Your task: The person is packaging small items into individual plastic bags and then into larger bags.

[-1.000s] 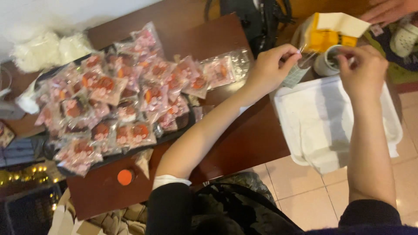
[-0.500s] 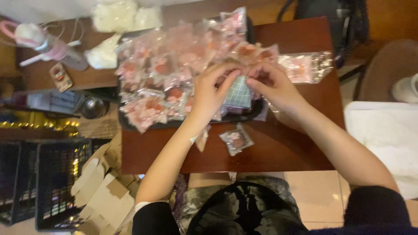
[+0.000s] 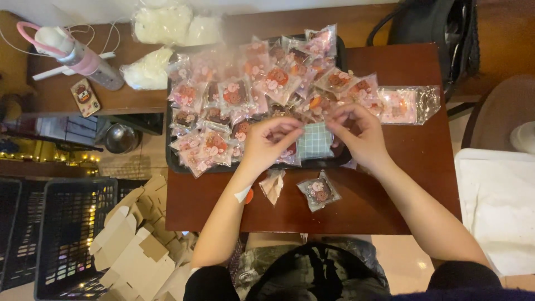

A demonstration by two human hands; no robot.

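Now both hands working over the black tray [image 3: 170, 161], left hand [image 3: 268, 140] and right hand [image 3: 359, 134] pinching one checked green bag [image 3: 315, 140] between closed fingertips, two packets lying loose on the table [image 3: 401, 184], one cookie packet [image 3: 319, 191], one paler packet [image 3: 272, 185].

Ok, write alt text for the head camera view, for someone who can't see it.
Seen from above, a person's left hand and right hand hold a small green checked packet between them over a black tray heaped with clear pink-printed wrapped treats, on a dark red-brown wooden table.
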